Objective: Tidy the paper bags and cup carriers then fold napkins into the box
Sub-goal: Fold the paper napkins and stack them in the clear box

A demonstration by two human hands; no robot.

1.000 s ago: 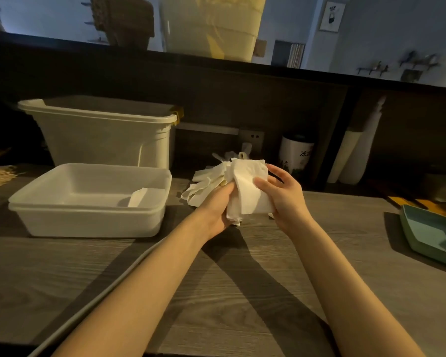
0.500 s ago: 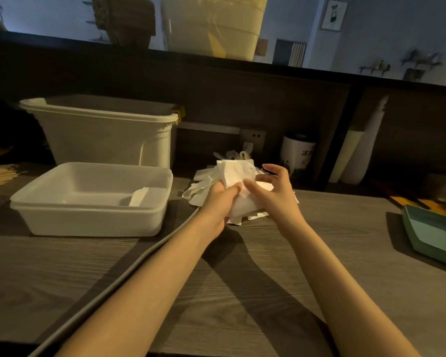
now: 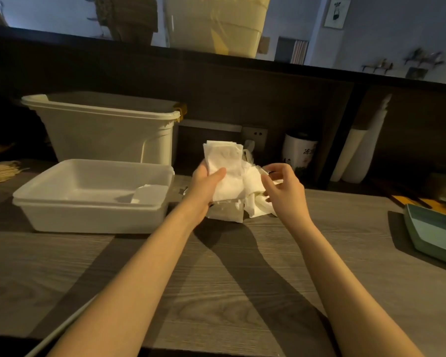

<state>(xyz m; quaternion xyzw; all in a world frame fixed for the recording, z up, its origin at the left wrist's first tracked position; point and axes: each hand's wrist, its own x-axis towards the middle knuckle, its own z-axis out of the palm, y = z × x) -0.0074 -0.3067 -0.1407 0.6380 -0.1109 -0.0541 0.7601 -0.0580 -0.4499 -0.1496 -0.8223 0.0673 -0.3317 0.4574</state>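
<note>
My left hand [image 3: 207, 180] grips a folded white napkin [image 3: 223, 161] and holds it upright above the counter, thumb across its front. Just to its right lies a loose pile of crumpled napkins [image 3: 254, 194] on the wooden counter. My right hand [image 3: 281, 186] is over the right side of that pile, its fingers curled at a napkin edge. A shallow white plastic box [image 3: 88, 202] stands to the left of my hands, with one folded napkin [image 3: 150, 193] lying in its right end.
A tall white bin [image 3: 106, 130] stands behind the box. A white jar [image 3: 299, 153] and a paper roll [image 3: 355, 153] sit in the shelf at the back right. A green tray [image 3: 433, 233] lies at the right edge, brown paper items [image 3: 0, 171] at the far left.
My hands have parted. The left hand has lifted the folded napkin up and left, while the right hand has let go of it and moved right to the pile.
</note>
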